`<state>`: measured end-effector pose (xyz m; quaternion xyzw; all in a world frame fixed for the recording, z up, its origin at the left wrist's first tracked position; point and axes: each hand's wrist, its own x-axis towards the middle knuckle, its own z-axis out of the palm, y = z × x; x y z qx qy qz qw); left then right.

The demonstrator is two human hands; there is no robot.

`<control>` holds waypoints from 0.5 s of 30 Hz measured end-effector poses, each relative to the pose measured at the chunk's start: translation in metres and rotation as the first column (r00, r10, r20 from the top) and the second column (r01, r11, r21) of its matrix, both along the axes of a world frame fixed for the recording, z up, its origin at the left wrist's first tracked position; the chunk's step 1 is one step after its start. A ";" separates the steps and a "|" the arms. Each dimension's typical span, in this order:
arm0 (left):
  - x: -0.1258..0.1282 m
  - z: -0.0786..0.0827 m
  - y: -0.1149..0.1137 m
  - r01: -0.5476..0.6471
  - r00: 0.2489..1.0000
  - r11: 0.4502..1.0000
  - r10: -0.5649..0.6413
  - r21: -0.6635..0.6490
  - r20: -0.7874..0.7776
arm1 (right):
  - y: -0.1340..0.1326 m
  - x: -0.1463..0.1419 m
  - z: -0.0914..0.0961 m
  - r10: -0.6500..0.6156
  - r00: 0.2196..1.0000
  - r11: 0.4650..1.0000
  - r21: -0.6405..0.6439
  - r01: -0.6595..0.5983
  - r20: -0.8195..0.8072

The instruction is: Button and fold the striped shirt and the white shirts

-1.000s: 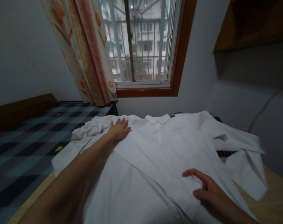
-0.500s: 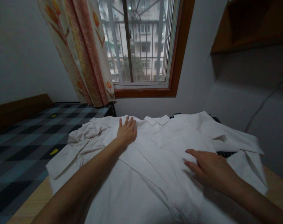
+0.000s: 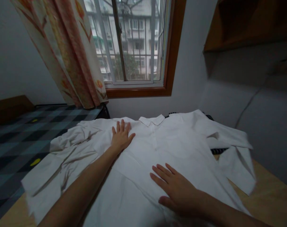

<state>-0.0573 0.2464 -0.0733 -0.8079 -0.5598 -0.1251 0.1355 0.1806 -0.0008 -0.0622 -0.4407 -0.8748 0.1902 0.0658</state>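
Observation:
A white collared shirt (image 3: 143, 151) lies spread out, its collar toward the window. My left hand (image 3: 121, 138) rests flat on the upper left of the shirt front, fingers spread. Lower down on the right side of the front is my right hand (image 3: 175, 189), palm down with fingers apart; whether it presses on the cloth or hovers just above I cannot tell. The sleeve at left is bunched in wrinkles, while the one at right is bent back on itself. Neither hand grips the fabric.
The shirt covers a light wooden table (image 3: 271, 189). Black striped cloth (image 3: 219, 151) shows beneath the right sleeve. A bed with a checked cover (image 3: 13, 151) stands at left. Behind are a curtain (image 3: 70, 63), a barred window (image 3: 134, 47) and a wooden wall shelf (image 3: 243, 28).
My right hand has moved left and nearer to me across the shirt, its fingers now spread. The left thumb has opened outward. The view has turned slightly to the right.

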 end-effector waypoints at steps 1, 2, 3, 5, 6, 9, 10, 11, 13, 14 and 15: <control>0.000 0.000 0.002 -0.034 0.999 0.999 0.034 -0.010 0.014 | -0.008 0.004 -0.002 0.001 1.000 1.000 -0.009 -0.001 -0.004; 0.000 0.000 0.003 -0.055 0.998 0.998 0.056 -0.039 0.018 | -0.015 0.007 -0.005 0.002 1.000 1.000 -0.011 -0.002 -0.017; 0.000 0.000 0.006 -0.064 0.998 0.995 0.066 -0.081 0.013 | -0.022 0.011 -0.008 0.009 0.999 1.000 -0.012 -0.010 -0.040; 0.000 0.000 0.010 -0.067 0.998 0.985 0.067 -0.159 -0.006 | -0.035 0.022 -0.016 0.002 0.990 1.000 -0.022 -0.006 -0.138; 0.000 0.000 0.011 -0.068 0.998 0.981 0.066 -0.182 -0.014 | -0.039 0.030 -0.019 -0.051 0.973 0.998 -0.032 0.045 -0.224; 0.001 0.000 0.012 -0.065 0.998 0.979 0.059 -0.196 -0.033 | -0.042 0.068 -0.020 -0.446 0.644 0.875 -0.149 0.461 -0.621; 0.001 0.001 0.011 -0.061 0.998 0.980 0.055 -0.187 -0.037 | -0.039 0.086 -0.017 -0.545 0.391 0.763 -0.244 0.599 -0.742; 0.001 0.001 0.010 -0.058 0.998 0.982 0.051 -0.180 -0.042 | -0.034 0.106 -0.013 -0.573 0.114 0.649 -0.364 0.669 -0.812; 0.002 0.002 0.008 -0.056 0.998 0.984 0.048 -0.171 -0.049 | -0.022 0.148 -0.004 -0.478 -0.335 0.538 -0.572 0.619 -0.812; 0.002 0.003 0.007 -0.056 0.998 0.984 0.048 -0.170 -0.050 | -0.016 0.168 0.000 -0.446 -0.483 0.500 -0.658 0.563 -0.753; 0.002 0.003 0.006 -0.057 0.998 0.984 0.049 -0.171 -0.050 | -0.010 0.187 0.004 -0.442 -0.574 0.474 -0.723 0.503 -0.689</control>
